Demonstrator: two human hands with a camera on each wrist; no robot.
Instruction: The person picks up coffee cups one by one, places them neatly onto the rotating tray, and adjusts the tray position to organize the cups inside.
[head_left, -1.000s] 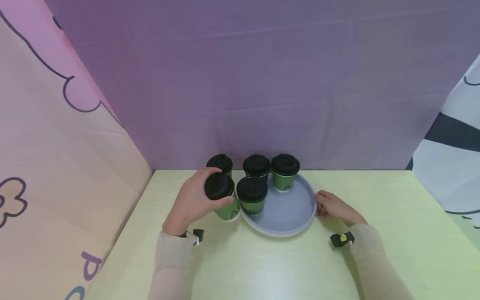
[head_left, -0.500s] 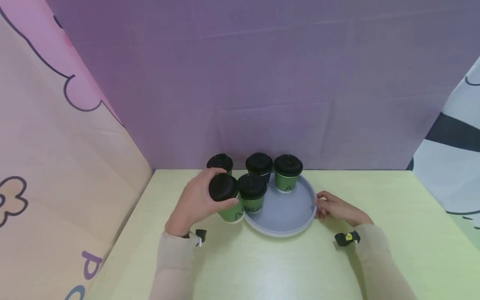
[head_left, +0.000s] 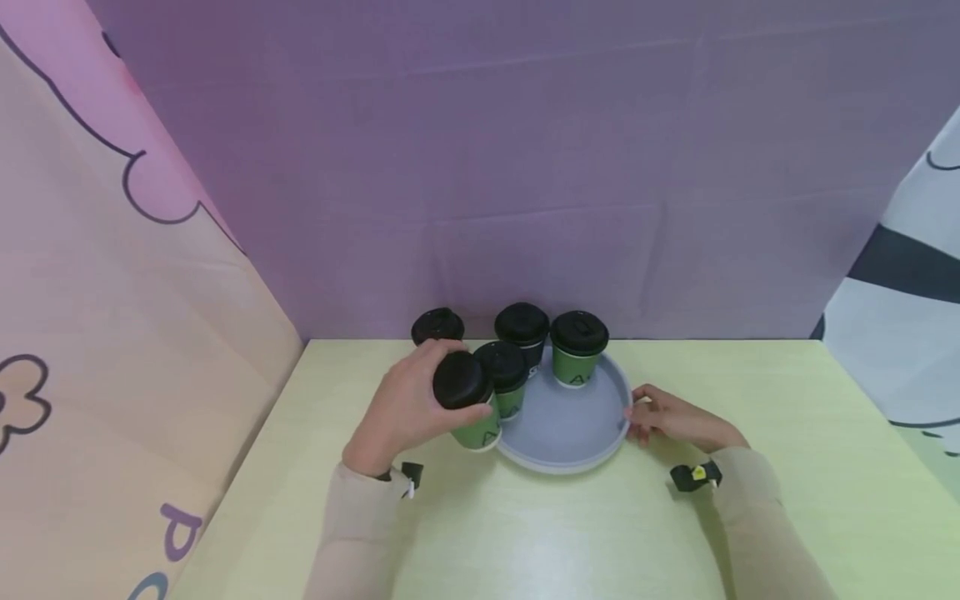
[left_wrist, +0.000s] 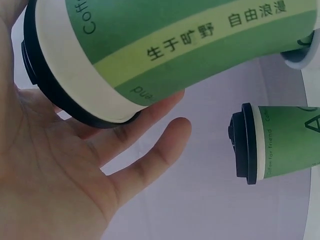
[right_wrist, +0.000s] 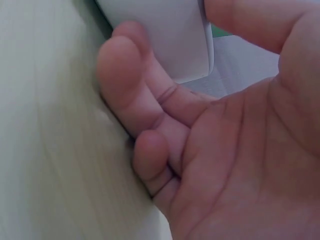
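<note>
My left hand [head_left: 420, 402] grips a green paper cup with a black lid [head_left: 471, 407], tilted at the left rim of the round grey tray [head_left: 570, 429]. In the left wrist view the held cup [left_wrist: 165, 45] crosses my palm, fingers curled under its lid end. Three more lidded cups stand on the tray: one [head_left: 506, 377] right beside the held cup, one behind [head_left: 522, 331], and one at the back right [head_left: 578, 346]. My right hand [head_left: 647, 414] pinches the tray's right rim [right_wrist: 175, 45], thumb on top and fingers beneath.
Another lidded green cup [head_left: 437, 327] stands on the pale green table [head_left: 540, 533] behind my left hand, off the tray; the left wrist view shows it as the cup [left_wrist: 277, 145]. A purple wall closes the back, patterned cloth panels the sides.
My left hand has carried its cup to the right, from beside the tray to over its left rim. The right hand has stayed on the tray's right rim.
</note>
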